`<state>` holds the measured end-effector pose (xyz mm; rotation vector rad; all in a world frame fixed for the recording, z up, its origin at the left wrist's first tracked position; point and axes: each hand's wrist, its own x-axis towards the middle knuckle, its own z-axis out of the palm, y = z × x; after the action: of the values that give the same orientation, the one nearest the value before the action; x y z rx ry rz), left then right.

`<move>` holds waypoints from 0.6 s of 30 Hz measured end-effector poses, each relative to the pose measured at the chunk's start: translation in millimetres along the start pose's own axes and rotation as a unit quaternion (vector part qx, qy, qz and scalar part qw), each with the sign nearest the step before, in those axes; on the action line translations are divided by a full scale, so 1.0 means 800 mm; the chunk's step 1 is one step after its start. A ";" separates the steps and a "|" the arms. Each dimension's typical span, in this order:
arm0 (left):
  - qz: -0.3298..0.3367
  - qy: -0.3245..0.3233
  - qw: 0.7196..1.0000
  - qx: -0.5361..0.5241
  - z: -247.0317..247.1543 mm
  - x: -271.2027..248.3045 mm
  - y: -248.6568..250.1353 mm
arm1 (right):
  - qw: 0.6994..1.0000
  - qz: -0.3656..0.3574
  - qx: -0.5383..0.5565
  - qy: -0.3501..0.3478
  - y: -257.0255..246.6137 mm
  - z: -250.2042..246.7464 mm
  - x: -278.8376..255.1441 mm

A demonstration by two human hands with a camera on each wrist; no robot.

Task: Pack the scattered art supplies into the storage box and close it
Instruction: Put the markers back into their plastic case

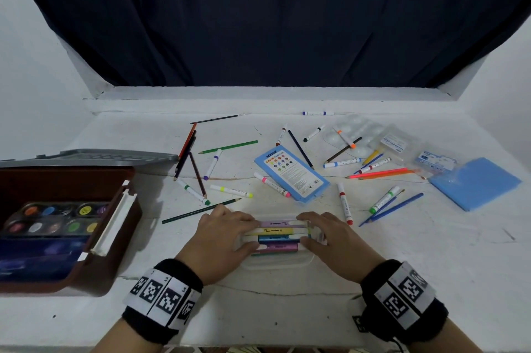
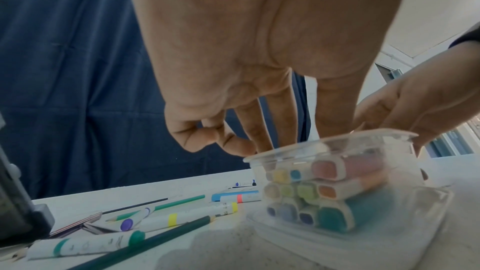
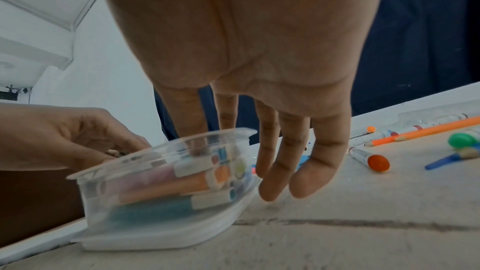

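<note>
A small clear tub (image 1: 275,262) packed with stubby highlighters (image 1: 277,235) sits on the white table (image 1: 287,315), near its front edge. The left hand (image 1: 218,240) and right hand (image 1: 336,240) press on it from either side, fingers straight across the open top. The brown storage box (image 1: 115,237) lies open at left; loose pencils (image 1: 230,146) and markers (image 1: 344,203) are scattered behind.
</note>
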<state>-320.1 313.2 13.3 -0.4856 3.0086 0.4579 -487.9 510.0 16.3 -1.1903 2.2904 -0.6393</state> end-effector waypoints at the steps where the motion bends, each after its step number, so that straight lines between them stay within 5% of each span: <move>1: -0.002 -0.008 1.000 0.002 -0.001 -0.001 0.000 | 1.000 -0.001 0.001 -0.001 0.000 -0.001 -0.001; 18: -0.006 0.008 0.998 -0.070 -0.014 -0.005 0.008 | 1.000 -0.014 0.007 0.019 0.000 -0.005 -0.004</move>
<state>-318.5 316.8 26.3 -0.5177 2.9997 0.6700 -488.6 513.5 20.6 -1.2166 2.3008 -0.6939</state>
